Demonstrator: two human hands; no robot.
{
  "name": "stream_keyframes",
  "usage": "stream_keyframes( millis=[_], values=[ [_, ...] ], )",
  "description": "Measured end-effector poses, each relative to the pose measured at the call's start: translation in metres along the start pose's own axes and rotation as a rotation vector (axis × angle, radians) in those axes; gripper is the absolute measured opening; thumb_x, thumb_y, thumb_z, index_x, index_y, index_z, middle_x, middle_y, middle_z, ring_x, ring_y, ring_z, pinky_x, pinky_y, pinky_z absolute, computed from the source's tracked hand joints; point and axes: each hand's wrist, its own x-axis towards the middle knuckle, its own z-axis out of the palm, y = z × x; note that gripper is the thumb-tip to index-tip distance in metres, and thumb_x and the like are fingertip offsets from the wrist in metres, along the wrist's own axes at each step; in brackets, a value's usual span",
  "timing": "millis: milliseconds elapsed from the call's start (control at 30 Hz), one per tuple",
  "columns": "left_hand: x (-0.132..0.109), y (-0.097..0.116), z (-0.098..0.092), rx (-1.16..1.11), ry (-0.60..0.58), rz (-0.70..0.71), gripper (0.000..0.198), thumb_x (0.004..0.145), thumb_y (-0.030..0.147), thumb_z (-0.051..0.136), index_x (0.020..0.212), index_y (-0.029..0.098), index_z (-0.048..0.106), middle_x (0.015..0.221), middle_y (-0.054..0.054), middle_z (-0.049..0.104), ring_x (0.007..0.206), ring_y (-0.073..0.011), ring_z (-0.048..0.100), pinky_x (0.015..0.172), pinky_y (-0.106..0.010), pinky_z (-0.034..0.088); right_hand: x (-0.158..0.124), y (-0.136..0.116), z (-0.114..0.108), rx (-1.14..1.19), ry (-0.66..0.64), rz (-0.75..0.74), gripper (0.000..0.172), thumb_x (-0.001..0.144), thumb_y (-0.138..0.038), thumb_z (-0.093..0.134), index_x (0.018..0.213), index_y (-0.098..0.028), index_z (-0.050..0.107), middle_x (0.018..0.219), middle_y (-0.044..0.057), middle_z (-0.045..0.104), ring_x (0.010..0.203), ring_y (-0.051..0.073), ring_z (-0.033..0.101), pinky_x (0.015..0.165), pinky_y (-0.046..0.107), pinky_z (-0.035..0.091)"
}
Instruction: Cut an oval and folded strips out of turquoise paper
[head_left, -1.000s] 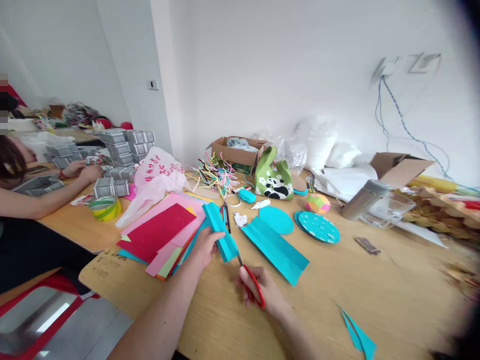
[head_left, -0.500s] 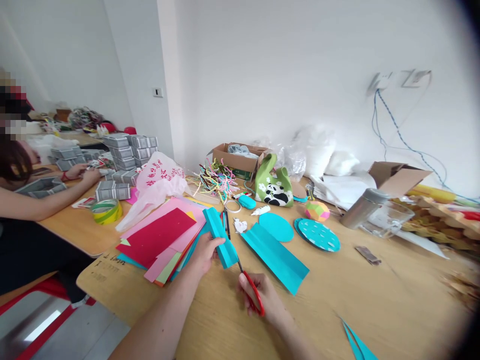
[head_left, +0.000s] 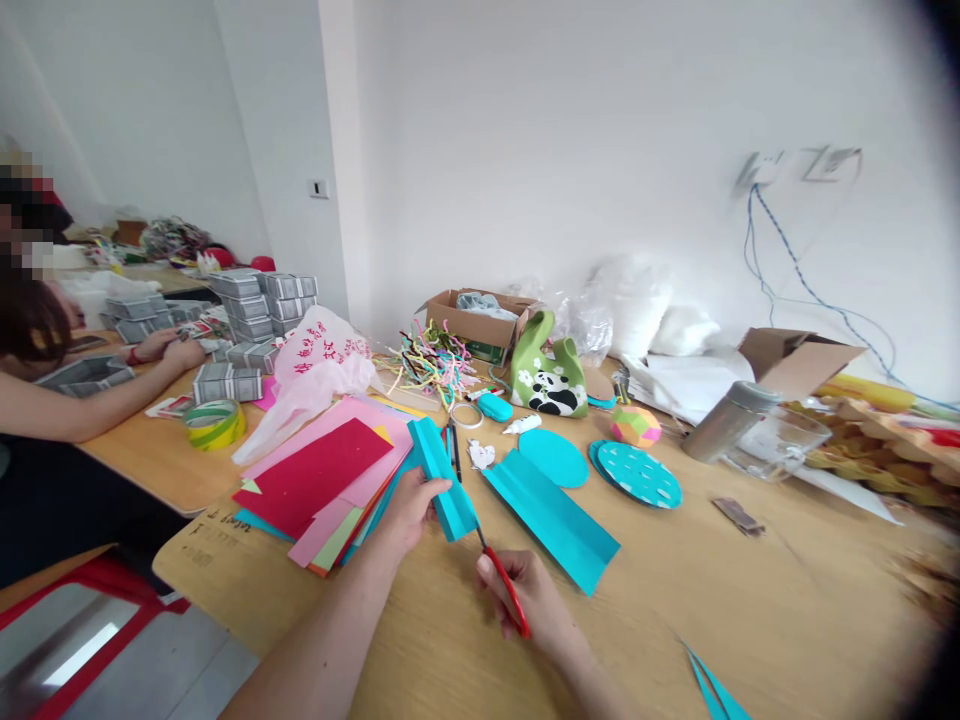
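Between the thumb and fingers of my left hand [head_left: 411, 508] is a folded strip of turquoise paper [head_left: 444, 482], tilted over the table. My right hand [head_left: 526, 592] grips red-handled scissors [head_left: 508, 590], whose blades meet the strip's lower right end. To the right lies a larger creased turquoise sheet [head_left: 555, 520]. Beyond it are a plain turquoise disc [head_left: 553, 457] and a disc with white marks [head_left: 639, 474]. A stack of coloured paper topped by a dark red sheet [head_left: 315, 475] lies left of my left hand. Narrow turquoise offcuts [head_left: 716, 688] rest at the lower right.
A green panda bag [head_left: 549, 375], a bundle of pipe cleaners [head_left: 435, 365] and a cardboard box [head_left: 480, 318] stand along the wall. At right are a steel flask [head_left: 731, 420] and egg trays [head_left: 885, 450]. A co-worker's arm [head_left: 112, 400] rests at the left table, near grey boxes [head_left: 247, 305].
The scissor handles look closer together, with the blades still at the strip's end. The view has shifted very slightly; the left hand keeps its hold.
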Motion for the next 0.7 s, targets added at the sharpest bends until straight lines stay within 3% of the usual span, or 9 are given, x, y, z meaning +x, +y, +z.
stream_keyframes(
  millis=[700],
  values=[
    [-0.0028, -0.0001, 0.0025, 0.013, -0.028, 0.006, 0.024, 0.059, 0.029, 0.075, 0.071, 0.019, 0.058, 0.063, 0.001, 0.061, 0.054, -0.0142, 0.057, 0.050, -0.025, 0.045, 0.0019, 0.0027, 0.0002, -0.034, 0.017, 0.012, 0.070, 0.068, -0.086, 0.045, 0.063, -0.017, 0.051, 0.040, -0.002, 0.048, 0.032, 0.008, 0.043, 0.034, 0.020, 0.019]
  ],
)
